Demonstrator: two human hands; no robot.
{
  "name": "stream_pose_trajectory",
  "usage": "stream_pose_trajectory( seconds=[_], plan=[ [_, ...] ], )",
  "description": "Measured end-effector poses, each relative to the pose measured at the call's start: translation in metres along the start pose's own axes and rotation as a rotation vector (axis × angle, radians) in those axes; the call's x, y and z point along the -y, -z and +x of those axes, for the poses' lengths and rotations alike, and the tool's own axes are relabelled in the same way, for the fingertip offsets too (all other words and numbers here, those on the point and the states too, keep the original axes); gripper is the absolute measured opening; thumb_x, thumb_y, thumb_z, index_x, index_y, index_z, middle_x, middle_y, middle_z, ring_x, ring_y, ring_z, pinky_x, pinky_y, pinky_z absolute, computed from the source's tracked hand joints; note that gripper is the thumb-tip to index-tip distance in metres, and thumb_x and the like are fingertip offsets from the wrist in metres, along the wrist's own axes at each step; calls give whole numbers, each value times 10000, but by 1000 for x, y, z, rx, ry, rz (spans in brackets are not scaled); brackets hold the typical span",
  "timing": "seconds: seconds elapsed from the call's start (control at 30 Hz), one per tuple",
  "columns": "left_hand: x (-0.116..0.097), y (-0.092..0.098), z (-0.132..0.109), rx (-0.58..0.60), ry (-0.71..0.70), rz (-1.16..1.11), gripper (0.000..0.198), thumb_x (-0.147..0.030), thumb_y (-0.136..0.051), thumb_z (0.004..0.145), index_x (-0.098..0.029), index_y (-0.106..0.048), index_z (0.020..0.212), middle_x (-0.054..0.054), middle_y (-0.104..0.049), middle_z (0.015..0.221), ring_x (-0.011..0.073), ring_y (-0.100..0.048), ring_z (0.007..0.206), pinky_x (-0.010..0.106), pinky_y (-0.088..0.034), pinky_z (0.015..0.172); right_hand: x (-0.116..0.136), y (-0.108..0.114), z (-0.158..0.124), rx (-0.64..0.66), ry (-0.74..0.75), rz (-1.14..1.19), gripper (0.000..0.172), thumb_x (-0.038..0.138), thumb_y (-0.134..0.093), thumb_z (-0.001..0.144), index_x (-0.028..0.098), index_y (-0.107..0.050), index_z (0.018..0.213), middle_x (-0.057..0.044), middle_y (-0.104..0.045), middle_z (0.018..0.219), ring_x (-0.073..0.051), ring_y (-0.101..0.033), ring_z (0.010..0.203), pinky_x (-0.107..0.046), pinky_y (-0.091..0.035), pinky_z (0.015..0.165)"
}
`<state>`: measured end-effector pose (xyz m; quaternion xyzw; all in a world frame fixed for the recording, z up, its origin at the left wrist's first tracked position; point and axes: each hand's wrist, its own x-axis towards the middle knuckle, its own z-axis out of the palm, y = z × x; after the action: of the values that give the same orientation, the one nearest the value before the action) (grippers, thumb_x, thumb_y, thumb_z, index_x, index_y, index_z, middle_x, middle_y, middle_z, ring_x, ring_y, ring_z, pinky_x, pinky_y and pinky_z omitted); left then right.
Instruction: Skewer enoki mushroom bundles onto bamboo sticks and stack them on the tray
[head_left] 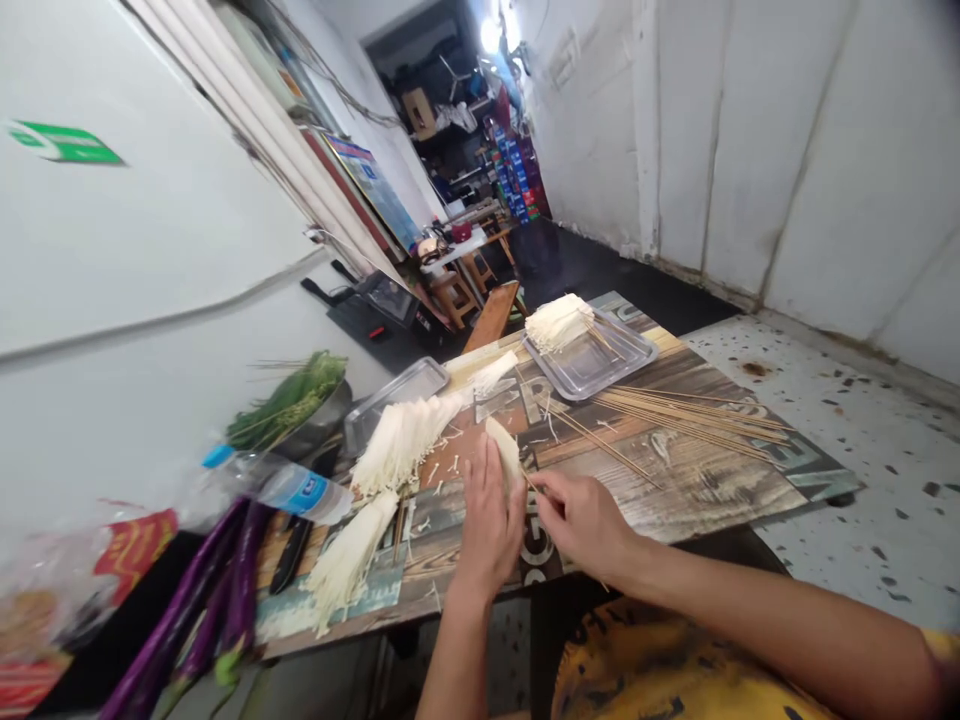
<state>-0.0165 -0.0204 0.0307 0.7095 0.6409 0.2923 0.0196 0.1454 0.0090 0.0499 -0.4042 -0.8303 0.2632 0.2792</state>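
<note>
I lay my left hand (491, 510) flat against an enoki bundle (504, 446) over the table (720, 490) and pinch a skewer (529, 482) at its side with my right hand (581, 520), apparently threading, which calls for a straight, steady push, the clear tray (589, 380) lying beyond.

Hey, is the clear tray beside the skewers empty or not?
Not empty: white mushrooms sit piled at one end of the clear tray.

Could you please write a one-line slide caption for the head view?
The left hand rests on an enoki bunch while the right hand holds a thin skewer at its side.
</note>
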Motion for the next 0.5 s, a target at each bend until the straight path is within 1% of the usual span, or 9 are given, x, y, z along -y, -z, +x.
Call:
stream_pose_trajectory(
  seconds=[0.07,0.13,0.17,0.23,0.3,0.37,0.43,0.5],
  plan=[
    [-6,5,-8,-79,100,-180,585,-357,-373,971,-218,-199,1511,89,-187,1588,226,-112,1466,453,-105,1196,5,-4,-5,-120,178,-91,306,140,-424,888,112,-625,1117,-49,-691,731,-146,-594,600,-257,-376,573],
    [-8,3,-13,-153,196,-358,583,-371,-438,943,-230,-285,1487,74,-236,1576,238,-144,1461,432,-119,1197,4,-9,-8,-260,397,-260,326,79,-450,858,46,-595,1148,-59,-672,696,-158,-591,578,-275,-362,531],
    [-8,1,-14,-173,227,-459,594,-367,-469,925,-225,-308,1479,77,-261,1567,246,-168,1456,430,-134,1194,2,-11,-8,-316,483,-349,339,50,-464,837,15,-583,1152,-60,-661,678,-161,-588,571,-281,-358,514],
    [-9,-4,-13,-168,244,-707,632,-336,-513,892,-221,-308,1478,84,-309,1548,254,-221,1441,428,-189,1183,-3,-14,-8,-363,557,-484,354,22,-487,807,-24,-575,1146,-65,-646,666,-167,-588,573,-291,-362,501],
    [-13,-7,-11,-140,240,-970,666,-294,-541,853,-224,-314,1475,87,-359,1524,254,-280,1420,421,-247,1165,-8,-14,-9,-297,550,-578,361,29,-495,804,-35,-576,1150,-82,-649,675,-175,-592,580,-296,-370,495],
    [-19,-9,-9,-124,248,-1153,675,-260,-568,807,-214,-367,1450,94,-403,1498,259,-334,1396,420,-265,1158,-11,-12,-11,-175,523,-632,367,39,-485,821,-38,-571,1170,-105,-664,701,-184,-604,598,-297,-376,490],
    [-22,-7,-12,-123,278,-1214,661,-241,-590,776,-196,-426,1415,104,-441,1471,263,-380,1371,422,-265,1159,-11,-11,-13,-54,508,-652,372,37,-461,845,-35,-559,1196,-125,-678,736,-191,-621,628,-296,-389,495],
    [-21,-3,-21,-149,344,-1158,633,-240,-606,778,-182,-459,1391,110,-484,1437,260,-416,1349,419,-281,1153,-8,-12,-15,34,517,-651,378,29,-437,861,-27,-549,1218,-136,-688,768,-196,-636,656,-295,-407,507]
  ],
)
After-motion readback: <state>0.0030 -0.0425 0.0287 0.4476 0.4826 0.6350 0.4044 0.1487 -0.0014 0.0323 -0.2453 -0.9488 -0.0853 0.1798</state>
